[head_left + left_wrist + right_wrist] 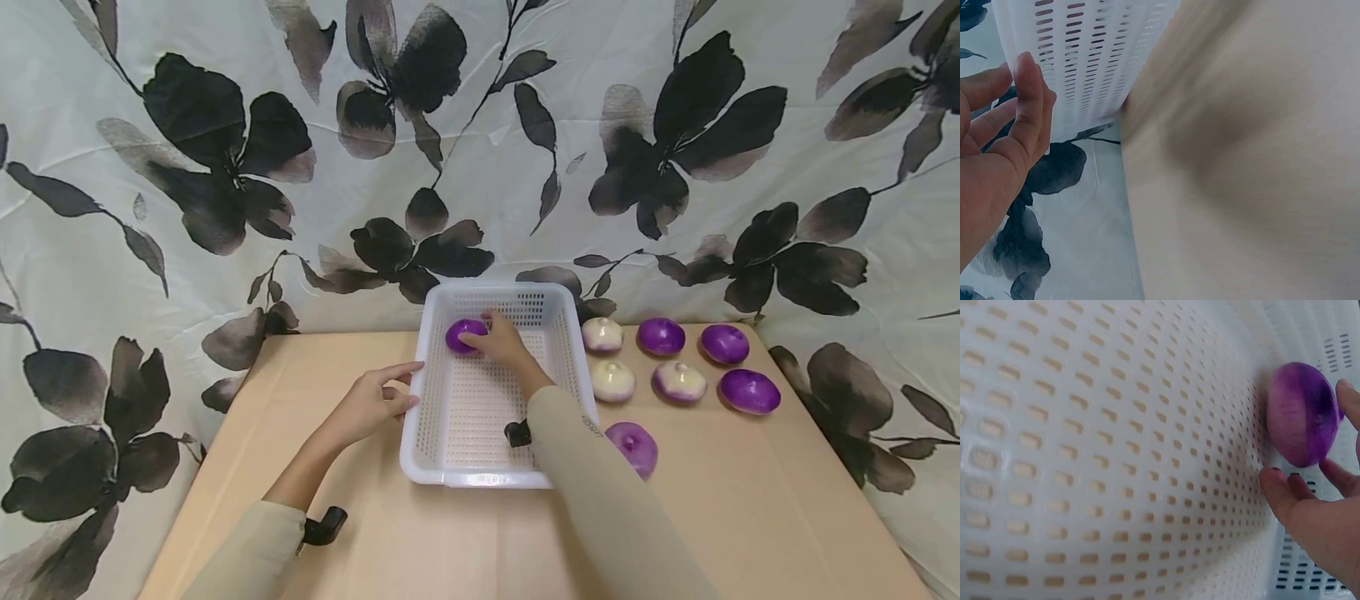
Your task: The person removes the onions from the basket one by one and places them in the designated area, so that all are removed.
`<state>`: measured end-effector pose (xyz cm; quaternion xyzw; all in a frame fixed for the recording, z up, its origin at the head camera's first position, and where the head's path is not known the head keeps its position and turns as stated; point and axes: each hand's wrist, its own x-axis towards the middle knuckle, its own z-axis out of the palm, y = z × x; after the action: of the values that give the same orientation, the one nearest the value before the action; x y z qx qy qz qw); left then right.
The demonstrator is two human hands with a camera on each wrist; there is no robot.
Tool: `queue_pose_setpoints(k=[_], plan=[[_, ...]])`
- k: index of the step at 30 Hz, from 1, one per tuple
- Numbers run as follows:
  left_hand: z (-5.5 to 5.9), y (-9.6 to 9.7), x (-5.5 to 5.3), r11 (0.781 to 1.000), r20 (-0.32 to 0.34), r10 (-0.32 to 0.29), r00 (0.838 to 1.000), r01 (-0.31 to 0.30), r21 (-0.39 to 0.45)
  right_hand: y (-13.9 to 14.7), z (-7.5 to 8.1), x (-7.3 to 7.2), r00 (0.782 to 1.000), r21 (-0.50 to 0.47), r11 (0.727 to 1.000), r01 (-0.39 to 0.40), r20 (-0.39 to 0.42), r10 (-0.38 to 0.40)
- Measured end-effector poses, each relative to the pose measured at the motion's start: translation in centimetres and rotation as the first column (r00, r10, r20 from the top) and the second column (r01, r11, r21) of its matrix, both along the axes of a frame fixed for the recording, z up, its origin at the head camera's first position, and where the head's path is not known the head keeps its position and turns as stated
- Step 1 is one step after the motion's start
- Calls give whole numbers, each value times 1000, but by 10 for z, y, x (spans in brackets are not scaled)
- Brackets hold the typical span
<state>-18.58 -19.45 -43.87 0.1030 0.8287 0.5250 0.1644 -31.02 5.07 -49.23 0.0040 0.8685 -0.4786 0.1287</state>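
Observation:
Inside the white perforated plastic basket (498, 479), one purple onion (454, 335) sits near the far left corner. My right hand (506, 343) reaches into the basket beside this onion. In the right wrist view its fingers spread loosely around the purple bulb (1300, 415), some fingertips right at its skin and others just below it. My left hand (372, 404) is at the basket's left side, its fingertips touching the rim. The left wrist view shows that hand (1007, 131) with relaxed fingers against the outer basket wall (1085, 69).
Right of the basket, several onions stand in rows on the table (450, 542), some purple (750, 392), some whitish (679, 382). A lighter purple onion (633, 448) lies nearer me, partly behind my right sleeve (600, 483). A floral cloth (525, 167) hangs behind the table.

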Motion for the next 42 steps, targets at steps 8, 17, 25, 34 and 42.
queue_pose_setpoints(k=[8, 17, 25, 34, 42], plan=[[-3, 1, 2, 1000, 9, -16, 1000, 15, 21, -13, -7, 4, 998, -32, 997, 65, 22, -65], [-3, 4, 5, 1000, 9, 1, 1000, -1, 9, -13, -7, 7, 999, -3, 999, 45, 17, -44], [-2, 4, 5, 1000, 10, -6, 1000, 5, 9, -3, 8, 6, 998, -15, 1000, 4, 58, -3], [-1, 1, 3, 1000, 5, 3, 1000, -3, 0, 13, 43, 1, 996, -42, 999, -32, 81, 35], [-2, -1, 2, 1000, -5, -8, 1000, 8, 6, 33, 79, 7, 983, -120, 979, -166, 64, 174]])
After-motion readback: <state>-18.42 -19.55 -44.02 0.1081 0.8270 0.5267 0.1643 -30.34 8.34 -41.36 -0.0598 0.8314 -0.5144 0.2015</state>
